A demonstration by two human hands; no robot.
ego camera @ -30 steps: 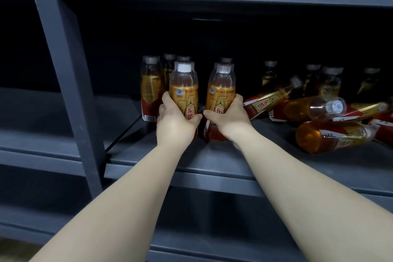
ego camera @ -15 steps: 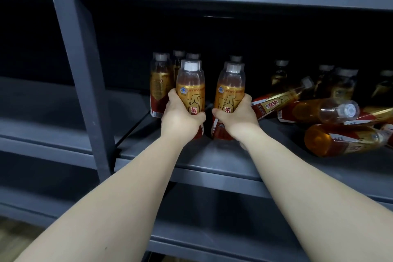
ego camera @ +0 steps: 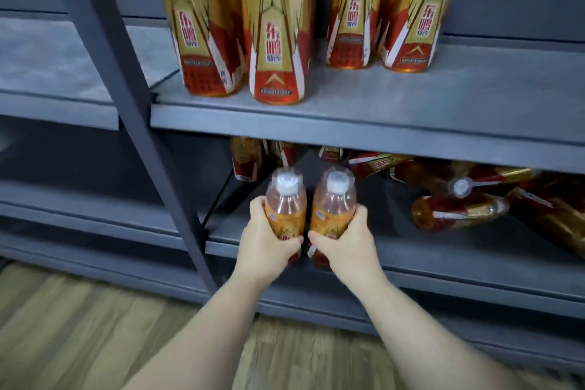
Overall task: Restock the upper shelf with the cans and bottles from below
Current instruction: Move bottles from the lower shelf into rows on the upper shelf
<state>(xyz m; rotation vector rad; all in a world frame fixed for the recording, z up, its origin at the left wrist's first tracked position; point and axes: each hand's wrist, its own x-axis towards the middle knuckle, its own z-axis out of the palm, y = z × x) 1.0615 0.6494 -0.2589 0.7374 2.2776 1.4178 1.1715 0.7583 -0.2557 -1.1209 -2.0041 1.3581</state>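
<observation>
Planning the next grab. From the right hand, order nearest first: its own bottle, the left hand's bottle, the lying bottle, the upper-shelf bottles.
1. Own bottle, gripped by the right hand.
2. Second bottle, in the left hand, just leftward.
3. Lying bottle, farther right.
4. Upper-shelf bottles, above.

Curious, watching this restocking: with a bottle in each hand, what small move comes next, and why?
Probably raise both bottles to the upper shelf and stand them on its bare front. The left hand and right hand each grip an upright bottle, and the shelf has room before its standing bottles.
</observation>
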